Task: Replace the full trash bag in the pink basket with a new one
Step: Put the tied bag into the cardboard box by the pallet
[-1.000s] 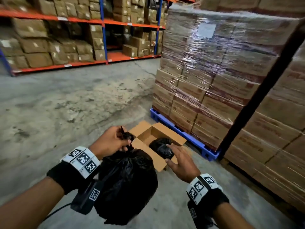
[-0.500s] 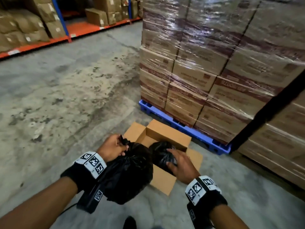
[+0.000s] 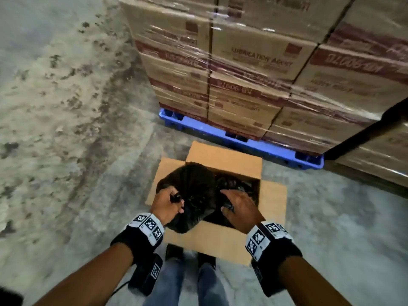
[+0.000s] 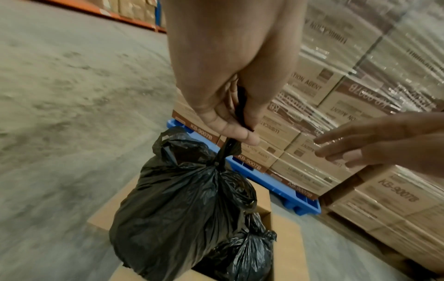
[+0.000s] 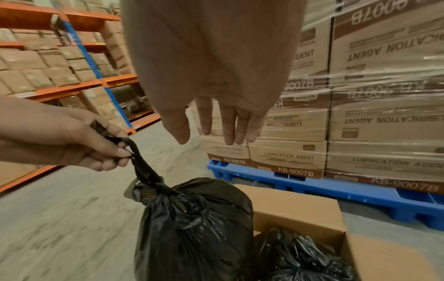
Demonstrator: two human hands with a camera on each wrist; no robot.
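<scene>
Black plastic was what your left hand [image 4: 230, 106] had hold of: the knotted neck of the full trash bag [image 4: 182, 213], pinched between thumb and curled fingers, so that the bag hung from it over the open cardboard box [image 3: 225, 155] on the concrete floor [image 3: 66, 151]; from the head view its lower part looked to be at or just inside the box mouth, though I could not tell whether it was resting on anything. Your right hand [image 5: 216, 117] held nothing, its fingers spread and straight, hovering just beside the bag above a second tied black bag [image 5: 300, 254] already lying in the box; the two hands were near each other but not touching. Neither the pink basket nor a fresh liner appeared in any view.

I judged the risks as follows; the thin twisted neck carried the whole load, so a jerk could tear it or slip it from your pinch; the space left beside the other bag looked tight, so the full bag could catch on a flap or the rim and tip the box; the blue pallet [image 3: 242, 140] of wrapped cartons [image 3: 254, 62] stood close behind, leaving little room to swing.
</scene>
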